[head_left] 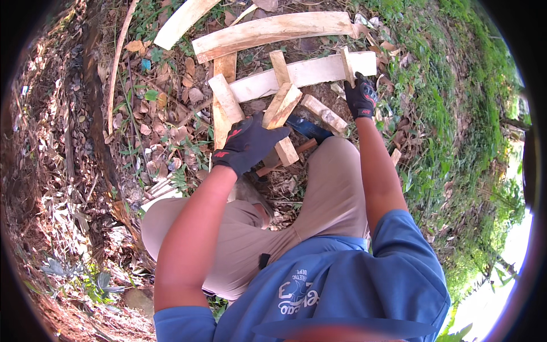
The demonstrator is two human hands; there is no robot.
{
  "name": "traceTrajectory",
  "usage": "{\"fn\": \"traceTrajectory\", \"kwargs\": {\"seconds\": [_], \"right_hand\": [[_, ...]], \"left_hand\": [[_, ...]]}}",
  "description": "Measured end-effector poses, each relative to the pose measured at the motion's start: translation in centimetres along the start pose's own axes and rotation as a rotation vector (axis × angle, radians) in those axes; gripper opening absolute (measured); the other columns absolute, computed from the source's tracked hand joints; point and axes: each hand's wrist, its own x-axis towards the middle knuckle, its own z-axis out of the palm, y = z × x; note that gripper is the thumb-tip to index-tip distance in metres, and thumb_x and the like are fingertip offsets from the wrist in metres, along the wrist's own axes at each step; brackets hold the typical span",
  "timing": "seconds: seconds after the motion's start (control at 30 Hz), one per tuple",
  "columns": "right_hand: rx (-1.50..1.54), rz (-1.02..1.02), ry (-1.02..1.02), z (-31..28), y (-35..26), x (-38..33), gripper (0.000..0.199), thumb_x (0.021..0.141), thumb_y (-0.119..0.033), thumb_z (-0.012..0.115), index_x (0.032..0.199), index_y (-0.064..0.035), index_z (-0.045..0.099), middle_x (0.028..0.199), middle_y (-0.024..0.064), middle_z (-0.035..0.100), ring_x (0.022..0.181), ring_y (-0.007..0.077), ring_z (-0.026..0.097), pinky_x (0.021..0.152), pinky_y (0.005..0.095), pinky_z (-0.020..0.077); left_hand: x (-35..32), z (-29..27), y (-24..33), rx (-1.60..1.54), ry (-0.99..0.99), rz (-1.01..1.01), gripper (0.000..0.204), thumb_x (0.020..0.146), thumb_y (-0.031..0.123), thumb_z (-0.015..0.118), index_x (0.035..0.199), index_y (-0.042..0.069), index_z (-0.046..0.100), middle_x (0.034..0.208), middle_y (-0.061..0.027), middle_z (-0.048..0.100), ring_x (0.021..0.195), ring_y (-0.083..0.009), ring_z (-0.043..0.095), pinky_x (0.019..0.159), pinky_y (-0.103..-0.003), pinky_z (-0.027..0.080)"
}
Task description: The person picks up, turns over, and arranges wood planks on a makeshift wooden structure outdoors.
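Ground of dry leaves with grass along the right. Long curved plank lies at the top; a flat pale board just below it. Several short split wood pieces stand or lean against that board. Left hand, black glove, closed around the lower end of a short wood block. Right hand, also gloved, grips a thin upright stick at the board's right end.

Pale split wood block tilted; thin stake upright.
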Motion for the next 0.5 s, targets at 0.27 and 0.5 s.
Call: {"fn": "traceTrajectory", "kwargs": {"seconds": [0.27,0.5], "right_hand": [[-0.050,-0.038,0.060,0.5,-1.0,0.6,0.056,0.106,-0.048,0.072,0.150,-0.0144,0.076,0.142,0.0173,0.080,0.134,0.0408,0.072,0.117,0.0547,0.0553],[-0.051,-0.044,0.016,-0.2,-1.1,0.3,0.057,0.107,-0.050,0.071,0.151,-0.0152,0.075,0.146,0.0168,0.078,0.138,0.0405,0.069,0.119,0.0546,0.0539]], "left_hand": [[0.1,-0.2,0.3,0.057,-0.043,-0.046,0.103,0.094,0.076,0.074,0.161,-0.001,0.060,0.147,-0.0288,0.073,0.138,-0.0432,0.071,0.117,-0.050,0.054],[-0.2,-0.2,0.6,0.064,-0.033,-0.028,0.101,0.093,0.074,0.074,0.159,-0.001,0.062,0.141,-0.0292,0.076,0.134,-0.0433,0.073,0.114,-0.050,0.056]]}}
